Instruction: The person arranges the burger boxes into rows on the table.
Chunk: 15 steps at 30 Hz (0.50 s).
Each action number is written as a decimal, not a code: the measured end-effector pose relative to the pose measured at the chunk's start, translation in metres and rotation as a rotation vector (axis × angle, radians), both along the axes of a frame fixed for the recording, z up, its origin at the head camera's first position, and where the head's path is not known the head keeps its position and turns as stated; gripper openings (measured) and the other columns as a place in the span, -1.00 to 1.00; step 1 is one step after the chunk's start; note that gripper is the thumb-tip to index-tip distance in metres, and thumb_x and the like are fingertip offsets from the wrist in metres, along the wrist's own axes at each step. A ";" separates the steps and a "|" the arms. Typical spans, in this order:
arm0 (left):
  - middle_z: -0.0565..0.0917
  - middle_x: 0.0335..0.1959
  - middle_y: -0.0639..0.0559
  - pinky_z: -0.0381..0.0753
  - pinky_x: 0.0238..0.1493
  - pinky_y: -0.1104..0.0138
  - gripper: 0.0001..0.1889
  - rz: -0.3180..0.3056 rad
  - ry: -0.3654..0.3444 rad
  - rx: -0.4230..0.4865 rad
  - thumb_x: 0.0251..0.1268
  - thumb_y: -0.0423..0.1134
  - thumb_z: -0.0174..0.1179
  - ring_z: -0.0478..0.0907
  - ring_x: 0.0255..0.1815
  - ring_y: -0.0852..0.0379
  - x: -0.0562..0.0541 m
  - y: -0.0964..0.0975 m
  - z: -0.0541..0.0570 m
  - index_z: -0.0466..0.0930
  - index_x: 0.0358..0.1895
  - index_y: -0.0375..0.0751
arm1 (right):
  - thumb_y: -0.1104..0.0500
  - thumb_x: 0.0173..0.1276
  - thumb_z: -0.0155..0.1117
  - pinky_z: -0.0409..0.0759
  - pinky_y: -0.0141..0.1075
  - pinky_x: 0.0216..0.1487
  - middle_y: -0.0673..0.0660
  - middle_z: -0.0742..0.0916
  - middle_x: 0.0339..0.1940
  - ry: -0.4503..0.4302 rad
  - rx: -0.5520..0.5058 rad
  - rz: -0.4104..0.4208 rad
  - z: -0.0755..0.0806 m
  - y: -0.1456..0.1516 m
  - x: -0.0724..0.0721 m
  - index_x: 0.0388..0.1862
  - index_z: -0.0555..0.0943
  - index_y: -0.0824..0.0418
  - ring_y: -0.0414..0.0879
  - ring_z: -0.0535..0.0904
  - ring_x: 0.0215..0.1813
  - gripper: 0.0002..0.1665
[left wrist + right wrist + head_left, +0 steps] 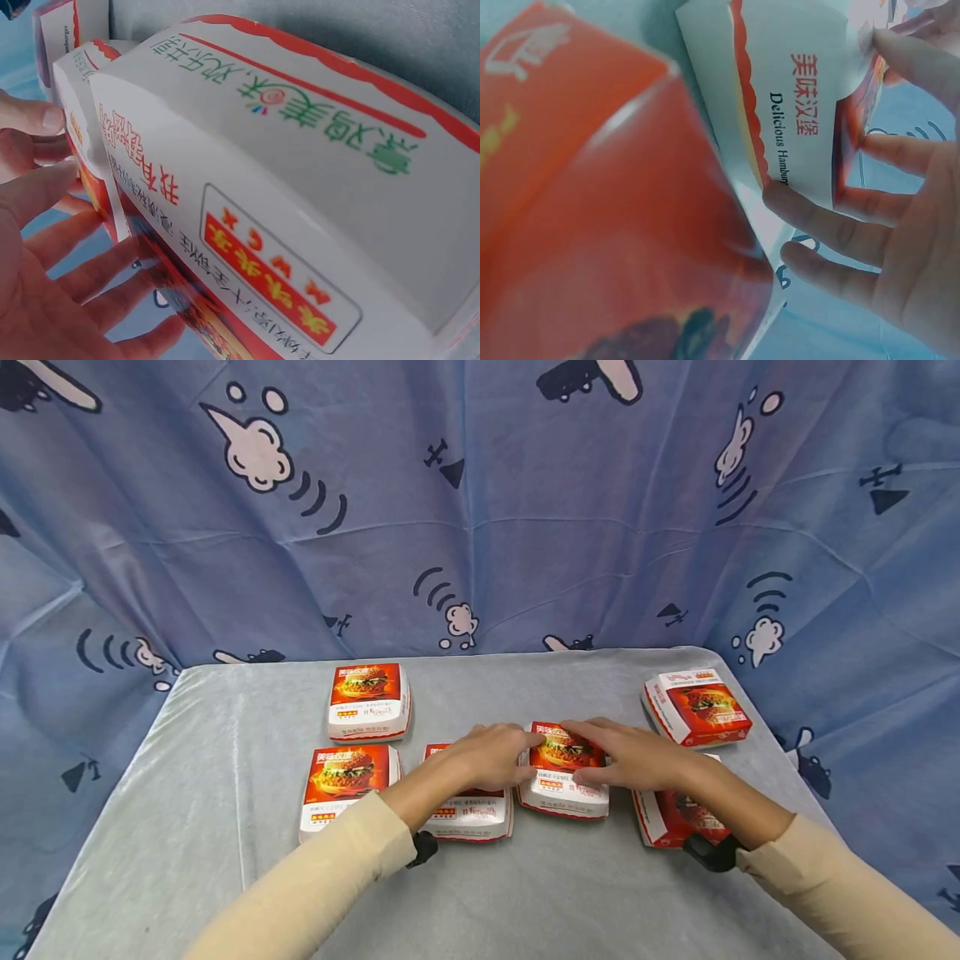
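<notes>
A paper burger box (566,768), printed red and white with a burger picture, sits at the table's middle between both hands. My left hand (495,756) reaches over its left side, with the thumb and a fingertip at the lid's edge. From the other side, my right hand (637,756) lays extended fingers and thumb on the lid's right part. In the right wrist view, the right fingers (832,225) stretch along that box's (780,97) side and corner. Another burger box (468,818) stands under the left forearm, partly hidden; the left wrist view shows a box (262,165) close up, beside spread fingers (112,270).
Two burger boxes stand at the left, one behind (369,702) and one in front (348,781). At the right, a box (697,706) sits near the table's edge; another (660,818) lies partly under the right forearm. A patterned blue curtain (480,510) hangs behind the grey-covered table (525,893).
</notes>
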<state>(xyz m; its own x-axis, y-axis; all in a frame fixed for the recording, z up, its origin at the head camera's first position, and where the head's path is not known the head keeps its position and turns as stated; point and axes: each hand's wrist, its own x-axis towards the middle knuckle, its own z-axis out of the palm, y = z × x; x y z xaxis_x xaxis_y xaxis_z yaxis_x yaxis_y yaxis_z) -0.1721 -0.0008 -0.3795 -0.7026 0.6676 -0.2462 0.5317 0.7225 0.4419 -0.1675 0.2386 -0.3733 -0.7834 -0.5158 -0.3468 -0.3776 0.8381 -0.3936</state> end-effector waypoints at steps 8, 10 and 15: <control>0.54 0.32 0.01 0.44 0.28 0.03 -0.47 -0.016 -0.005 0.010 0.43 -0.13 0.18 0.45 0.33 0.06 0.000 -0.001 -0.001 0.43 0.43 -0.09 | -0.34 0.35 0.21 0.37 0.35 0.22 0.36 0.43 0.42 0.016 0.033 -0.043 0.000 0.000 0.001 0.57 0.22 0.17 0.35 0.40 0.36 -0.01; 0.54 0.32 0.01 0.43 0.29 0.03 -0.48 -0.016 -0.013 0.019 0.42 -0.13 0.19 0.45 0.33 0.07 0.000 -0.001 -0.001 0.45 0.41 -0.09 | -0.34 0.35 0.20 0.36 0.36 0.22 0.37 0.43 0.42 0.022 0.042 -0.058 0.001 0.000 0.002 0.57 0.21 0.17 0.36 0.38 0.37 0.00; 0.55 0.29 0.00 0.41 0.30 0.00 -0.52 -0.008 -0.019 0.036 0.41 -0.13 0.20 0.44 0.32 0.07 0.001 -0.003 0.000 0.50 0.37 -0.06 | -0.34 0.34 0.23 0.36 0.34 0.24 0.38 0.43 0.42 0.015 0.037 -0.066 0.000 0.001 0.003 0.57 0.21 0.18 0.34 0.37 0.39 0.01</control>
